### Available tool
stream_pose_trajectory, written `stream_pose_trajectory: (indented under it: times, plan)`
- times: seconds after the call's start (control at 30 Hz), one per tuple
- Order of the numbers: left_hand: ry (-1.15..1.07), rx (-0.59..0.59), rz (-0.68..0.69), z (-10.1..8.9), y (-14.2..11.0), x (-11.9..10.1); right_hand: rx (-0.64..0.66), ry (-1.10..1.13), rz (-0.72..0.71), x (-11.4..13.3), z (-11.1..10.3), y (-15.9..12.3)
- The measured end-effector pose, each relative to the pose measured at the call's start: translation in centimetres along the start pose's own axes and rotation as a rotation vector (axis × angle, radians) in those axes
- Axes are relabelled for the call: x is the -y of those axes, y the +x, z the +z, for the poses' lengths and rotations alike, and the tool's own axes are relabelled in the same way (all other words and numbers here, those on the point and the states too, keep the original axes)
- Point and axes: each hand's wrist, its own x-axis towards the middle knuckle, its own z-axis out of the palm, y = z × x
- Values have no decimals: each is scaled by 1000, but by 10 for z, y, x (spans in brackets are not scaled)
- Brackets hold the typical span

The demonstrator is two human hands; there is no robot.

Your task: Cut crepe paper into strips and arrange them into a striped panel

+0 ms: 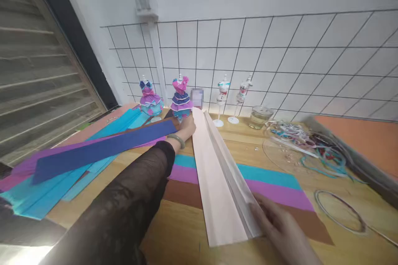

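Left hand [188, 126] at far end of pale pink paper strip [214, 186], fingers curled together at its edge; exact pinch cannot be told. Right hand [276, 223] low on the near end, thumb and fingers closed on the strip's folded right side. Strip slants over turquoise, purple and brown paper bands [280, 194] lying flat on wooden desk [164, 223]. Left: overlapping crinkly sheets [108, 145], navy uppermost. Behind: two ruffled dress figures [181, 99], two slim white mannequins [223, 99], lidded glass jar [260, 117]. Right: tangled ribbons [292, 132], thin metal hoop [340, 211].
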Motion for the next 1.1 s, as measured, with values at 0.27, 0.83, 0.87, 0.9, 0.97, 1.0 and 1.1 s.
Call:
stream_pose_trajectory:
  times: [0.27, 0.83, 0.87, 0.9, 0.97, 1.0, 1.1]
  plan:
    - [-19, 11, 273, 13, -68, -21, -45, 31, 162, -15, -5, 9]
    - [-63, 204, 1265, 41, -166, -38, -179, -192, -2, -26, 13, -47]
    - [-66, 216, 1248, 43, -167, -37, -170, -184, -6, -29, 12, -46]
    - [-74, 231, 1231, 43, -167, -35, -159, -174, -7, -33, 12, -45]
    - [-103, 263, 1206, 43, -168, -34, -140, -150, 6, -37, 11, -44]
    - [-122, 278, 1197, 43, -169, -33, -140, -134, 23, -38, 10, -43]
    - [-174, 314, 1172, 41, -168, -33, -169, -62, 86, -35, 12, -42]
